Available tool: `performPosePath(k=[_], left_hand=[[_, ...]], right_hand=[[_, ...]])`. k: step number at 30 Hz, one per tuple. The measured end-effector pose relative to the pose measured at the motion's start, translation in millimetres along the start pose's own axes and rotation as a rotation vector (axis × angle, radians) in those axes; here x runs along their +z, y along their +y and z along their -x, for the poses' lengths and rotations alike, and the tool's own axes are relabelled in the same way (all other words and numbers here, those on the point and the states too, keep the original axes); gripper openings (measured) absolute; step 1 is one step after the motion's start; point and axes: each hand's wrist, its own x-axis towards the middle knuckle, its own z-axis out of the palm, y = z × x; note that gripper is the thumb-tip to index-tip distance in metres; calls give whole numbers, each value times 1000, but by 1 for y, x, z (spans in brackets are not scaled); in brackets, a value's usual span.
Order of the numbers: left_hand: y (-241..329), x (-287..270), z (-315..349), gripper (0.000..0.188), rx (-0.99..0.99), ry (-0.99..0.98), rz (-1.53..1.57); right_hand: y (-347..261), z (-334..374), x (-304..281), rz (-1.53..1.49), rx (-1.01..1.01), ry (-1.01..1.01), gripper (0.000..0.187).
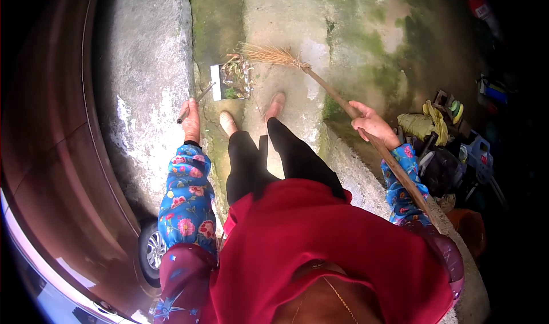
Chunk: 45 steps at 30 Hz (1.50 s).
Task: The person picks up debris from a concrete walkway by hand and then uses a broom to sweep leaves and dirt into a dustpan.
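Note:
My left hand [190,120] is closed round the thin handle of a dustpan [217,84], which sits on the ground ahead of my feet. Leaves and dry plant scraps [234,75] lie in the pan. My right hand [373,124] grips the wooden stick of a broom [331,92]; the stick runs back along my right forearm. The broom's straw bristles [271,54] point left, just right of the dustpan and touching or close above its scraps. Floral blue sleeves cover both forearms.
A brown car [57,152] with a wheel [153,249] stands along my left. Mossy concrete [372,32] spreads ahead and right. A low concrete edge [357,175] runs on my right, beside a heap with a yellow sack [417,125], an orange container [466,227] and other clutter.

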Motion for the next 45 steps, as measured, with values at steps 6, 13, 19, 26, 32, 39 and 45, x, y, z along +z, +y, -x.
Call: performPosePath(k=[6,13,19,26,32,39,45], left_hand=[[21,-46,12,24,-228,56,474],[-21,-144,99,28,-236,116,676],[-67,-158,136,32,-231,167,877],[-92,-163,177,31,-281,230,872],[-116,-180,208,32,-412,433,862],[-125,-177,209,28,-464,491,730],[-117,-161,204,32,-476,507,722]], right_hand=[[-56,-41,-8,23,-248,18,63],[-28,-29,15,36,-230,71,61],[-62,-79,75,248,-303,-9,58],[-33,-97,125,637,-156,-55,56],[41,-17,104,739,-170,-1,59],[-10,14,91,405,-234,193,64],[-88,-96,6,190,-340,303,46]])
